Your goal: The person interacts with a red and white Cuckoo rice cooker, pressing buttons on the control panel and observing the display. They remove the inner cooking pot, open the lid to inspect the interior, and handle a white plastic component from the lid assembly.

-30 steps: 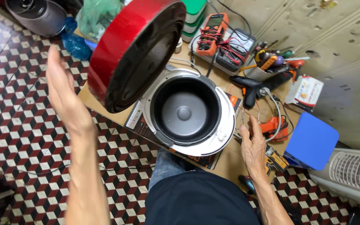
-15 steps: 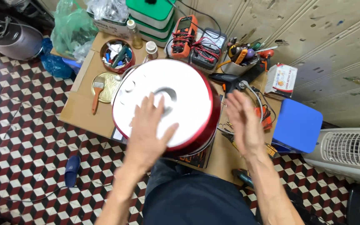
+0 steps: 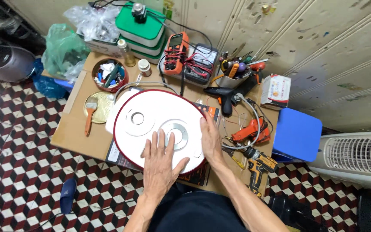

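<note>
Nearest the person, the left hand (image 3: 159, 165) lies flat, fingers spread, on the near edge of the white lid (image 3: 159, 129) of a red-rimmed cooker, which sits at the near middle of the low cardboard-covered table (image 3: 71, 133). The right hand (image 3: 211, 139) presses open-palmed against the lid's right rim; neither hand grasps anything. The step in hand looks like pressing the lid shut, so even downward pressure seems called for. Beyond lie a brush (image 3: 89, 115) on a gold dish, a glue gun (image 3: 223, 95) and two multimeters (image 3: 187, 56) at the far edge.
</note>
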